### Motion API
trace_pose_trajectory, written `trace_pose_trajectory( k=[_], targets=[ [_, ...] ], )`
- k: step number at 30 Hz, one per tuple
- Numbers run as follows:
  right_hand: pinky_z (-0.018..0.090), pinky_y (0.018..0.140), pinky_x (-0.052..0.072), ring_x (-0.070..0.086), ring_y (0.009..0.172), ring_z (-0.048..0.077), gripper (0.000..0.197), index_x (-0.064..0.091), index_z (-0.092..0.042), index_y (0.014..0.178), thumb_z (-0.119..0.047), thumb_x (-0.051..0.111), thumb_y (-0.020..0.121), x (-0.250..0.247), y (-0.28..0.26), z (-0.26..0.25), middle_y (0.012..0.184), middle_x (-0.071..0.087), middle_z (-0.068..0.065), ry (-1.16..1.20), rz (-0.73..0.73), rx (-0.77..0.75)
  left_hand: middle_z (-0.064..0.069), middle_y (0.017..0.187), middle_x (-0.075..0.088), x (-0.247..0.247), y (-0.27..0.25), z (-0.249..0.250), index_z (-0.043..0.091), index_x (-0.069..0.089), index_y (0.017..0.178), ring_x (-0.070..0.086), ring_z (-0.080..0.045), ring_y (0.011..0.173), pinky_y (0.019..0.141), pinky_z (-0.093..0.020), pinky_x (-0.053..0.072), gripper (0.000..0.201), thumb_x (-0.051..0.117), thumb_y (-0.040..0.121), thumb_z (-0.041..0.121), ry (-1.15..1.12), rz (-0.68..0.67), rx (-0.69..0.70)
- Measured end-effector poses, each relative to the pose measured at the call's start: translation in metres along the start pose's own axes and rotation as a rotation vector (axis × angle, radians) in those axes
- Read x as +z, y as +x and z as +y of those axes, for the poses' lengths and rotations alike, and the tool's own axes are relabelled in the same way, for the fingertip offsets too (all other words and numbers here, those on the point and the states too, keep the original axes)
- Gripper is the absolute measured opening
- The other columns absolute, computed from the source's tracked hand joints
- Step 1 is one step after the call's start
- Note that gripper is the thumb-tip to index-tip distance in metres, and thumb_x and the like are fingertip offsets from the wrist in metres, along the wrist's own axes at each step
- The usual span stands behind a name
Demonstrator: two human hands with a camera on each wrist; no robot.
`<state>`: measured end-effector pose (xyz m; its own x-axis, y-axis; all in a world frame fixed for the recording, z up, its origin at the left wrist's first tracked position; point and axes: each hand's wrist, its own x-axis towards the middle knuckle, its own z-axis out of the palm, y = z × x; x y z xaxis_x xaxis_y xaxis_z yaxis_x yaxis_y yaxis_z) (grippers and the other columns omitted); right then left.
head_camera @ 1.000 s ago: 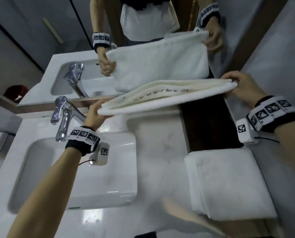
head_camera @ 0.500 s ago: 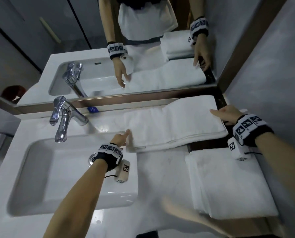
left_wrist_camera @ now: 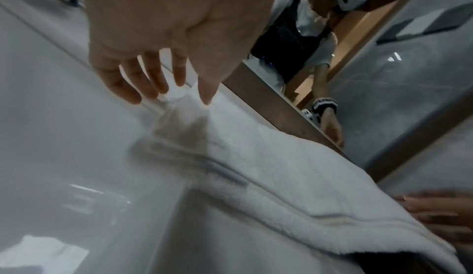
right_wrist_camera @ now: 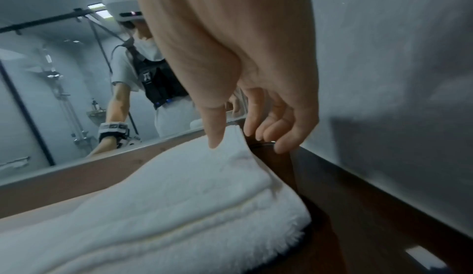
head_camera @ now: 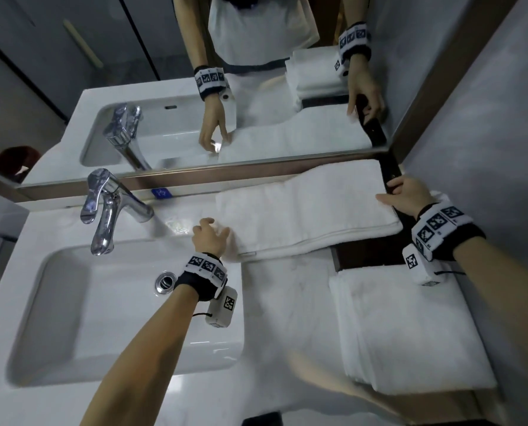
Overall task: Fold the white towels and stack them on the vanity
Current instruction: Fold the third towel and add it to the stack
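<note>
The long folded white towel (head_camera: 305,213) lay flat along the back of the vanity top (head_camera: 287,302), just beneath the mirror frame (head_camera: 195,175), its right end reaching over a dark wooden strip (head_camera: 370,256) by the grey wall (head_camera: 487,133). The left hand (head_camera: 209,236) was at the towel's left end: the left wrist view showed its fingers (left_wrist_camera: 151,80) hanging straight and spread, loosened rather than closed, the tips at or just above the raised corner of the cloth; whether they quite touched it could not be told. The right hand (head_camera: 408,192) was at the far right corner, where the right wrist view showed the thumb (right_wrist_camera: 216,128) lying on top of the towel and the fingers (right_wrist_camera: 271,124) loosely curled at its edge, a narrow hold on the corner, though blur hid how firmly it pinched. A second stack of folded towels (head_camera: 410,330) sat nearer the person on the right, well apart from both hands. To the left were the white basin (head_camera: 72,302) and the chrome tap (head_camera: 106,207). Both wristbands (head_camera: 207,265) carried black-and-white square code markers, as did the small boxes hanging from them; a small blue sticker (head_camera: 162,193) sat under the mirror frame, its white mark too small to read. No other writing was legible.
</note>
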<state>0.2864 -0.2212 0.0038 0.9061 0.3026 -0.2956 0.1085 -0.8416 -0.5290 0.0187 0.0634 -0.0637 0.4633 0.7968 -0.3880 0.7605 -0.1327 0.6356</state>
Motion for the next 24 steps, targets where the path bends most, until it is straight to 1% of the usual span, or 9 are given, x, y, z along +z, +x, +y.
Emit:
trace_pose_trajectory(
  k=[4,9,11,12,14,16,19,21,24],
  targets=[
    [0.038,0.093,0.044,0.057,0.11,0.034,0.043,0.059,-0.002,0.117,-0.03,0.066,0.085,0.005,-0.006,0.004,0.122,0.062,0.017,-0.075,-0.062,0.011,-0.02,0.129,0.053,0.002,-0.004,0.0,-0.002,0.042,0.127,0.053,-0.033,0.117,0.096,-0.035,0.042,0.052,0.061,0.089,0.028,0.037,-0.101,-0.063],
    [0.048,0.094,0.047,0.057,0.107,0.046,0.048,0.059,0.017,0.109,-0.026,0.061,0.088,0.006,-0.011,0.007,0.116,0.059,0.034,-0.134,-0.054,0.004,-0.02,0.116,0.06,-0.001,0.001,-0.002,-0.006,0.049,0.123,0.06,-0.033,0.106,0.092,-0.038,0.046,0.055,0.061,0.087,0.035,0.038,-0.184,-0.168],
    [0.046,0.087,0.048,0.06,0.1,0.046,0.044,0.063,0.017,0.098,-0.026,0.061,0.088,0.005,-0.013,0.007,0.105,0.062,0.035,-0.112,-0.069,0.019,-0.016,0.084,0.055,0.0,0.001,-0.002,-0.005,0.055,0.101,0.057,-0.027,0.078,0.083,-0.041,0.047,0.041,0.063,0.086,0.033,-0.015,-0.2,-0.17],
    [0.042,0.077,0.049,0.062,0.087,0.043,0.042,0.066,0.013,0.081,-0.028,0.061,0.089,0.005,-0.014,0.007,0.088,0.065,0.031,-0.099,-0.091,0.044,-0.011,0.071,0.047,0.001,-0.001,-0.002,0.002,0.052,0.083,0.048,-0.022,0.065,0.077,-0.038,0.045,0.032,0.064,0.086,0.031,-0.048,-0.199,-0.166],
    [0.035,0.066,0.043,0.055,0.067,0.031,0.045,0.048,-0.003,0.056,-0.033,0.059,0.088,0.005,-0.017,0.007,0.06,0.053,0.015,-0.081,-0.123,0.121,-0.005,0.063,0.038,0.003,-0.001,-0.003,0.01,0.04,0.064,0.043,-0.02,0.061,0.074,-0.035,0.042,0.037,0.064,0.086,0.027,-0.114,-0.202,-0.171],
    [0.037,0.075,0.047,0.054,0.07,0.029,0.045,0.041,-0.008,0.058,-0.037,0.058,0.087,0.005,-0.02,0.007,0.061,0.05,0.011,-0.08,-0.136,0.164,-0.004,0.066,0.042,0.004,-0.004,0.0,0.012,0.04,0.063,0.048,-0.023,0.072,0.08,-0.038,0.048,0.037,0.062,0.088,0.027,-0.173,-0.217,-0.181],
    [0.048,0.086,0.051,0.061,0.082,0.037,0.04,0.057,0.007,0.073,-0.031,0.063,0.086,0.007,-0.02,0.008,0.076,0.06,0.02,0.047,-0.148,0.157,-0.006,0.071,0.036,0.001,-0.005,0.003,0.014,0.034,0.063,0.044,-0.022,0.081,0.085,-0.042,0.05,0.038,0.061,0.088,0.024,-0.27,-0.22,-0.156],
    [0.048,0.083,0.053,0.064,0.084,0.037,0.036,0.064,0.012,0.084,-0.023,0.065,0.086,0.008,-0.021,0.007,0.08,0.063,0.02,0.107,-0.132,0.133,-0.008,0.075,0.035,-0.002,-0.004,0.003,0.015,0.031,0.063,0.041,-0.022,0.083,0.082,-0.04,0.047,0.04,0.062,0.087,0.025,-0.3,-0.222,-0.144],
    [0.047,0.082,0.052,0.065,0.087,0.039,0.038,0.064,0.016,0.084,-0.022,0.065,0.087,0.007,-0.022,0.002,0.08,0.065,0.021,0.162,-0.127,0.143,-0.007,0.077,0.037,-0.003,-0.005,0.002,0.012,0.037,0.068,0.041,-0.023,0.084,0.083,-0.039,0.046,0.035,0.063,0.087,0.026,-0.325,-0.251,-0.164]
  ],
)
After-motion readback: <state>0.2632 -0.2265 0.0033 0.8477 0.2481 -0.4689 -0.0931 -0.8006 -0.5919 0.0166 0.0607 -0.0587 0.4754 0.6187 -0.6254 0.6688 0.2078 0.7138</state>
